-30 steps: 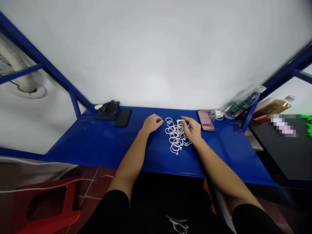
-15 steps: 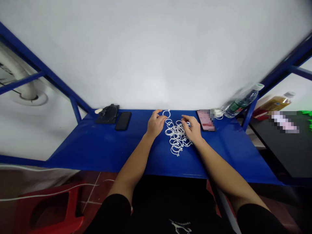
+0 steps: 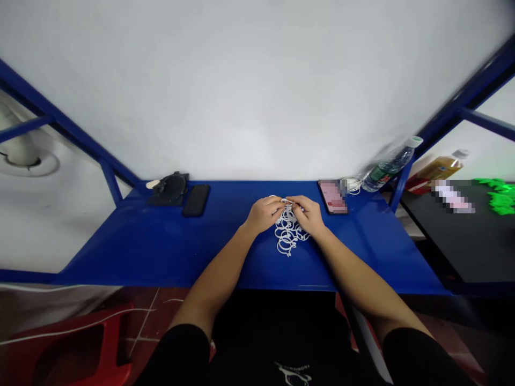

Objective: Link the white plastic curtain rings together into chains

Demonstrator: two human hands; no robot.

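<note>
On the blue table lies a pile of linked white plastic rings (image 3: pixel 286 234) with small tabs, like curtain rings. My left hand (image 3: pixel 263 214) is closed in a pinch on a white ring at the pile's far end, most of it hidden by the fingers. Close against it, my right hand (image 3: pixel 309 215) is also pinched, with white ring parts (image 3: pixel 286 201) between the two sets of fingertips. Which ring each finger touches is partly hidden. The rest of the pile spreads below the hands toward me.
A black phone (image 3: pixel 196 200) and a dark flat item (image 3: pixel 171 188) lie to the left. To the right are a lit phone (image 3: pixel 333 197), a white cable (image 3: pixel 352 185) and a leaning water bottle (image 3: pixel 392 165). Blue frame bars flank the table (image 3: pixel 153 241).
My hands have come together over the far end of the pile. The ring held in my left hand has moved right to meet my right fingers. The view has shifted slightly.
</note>
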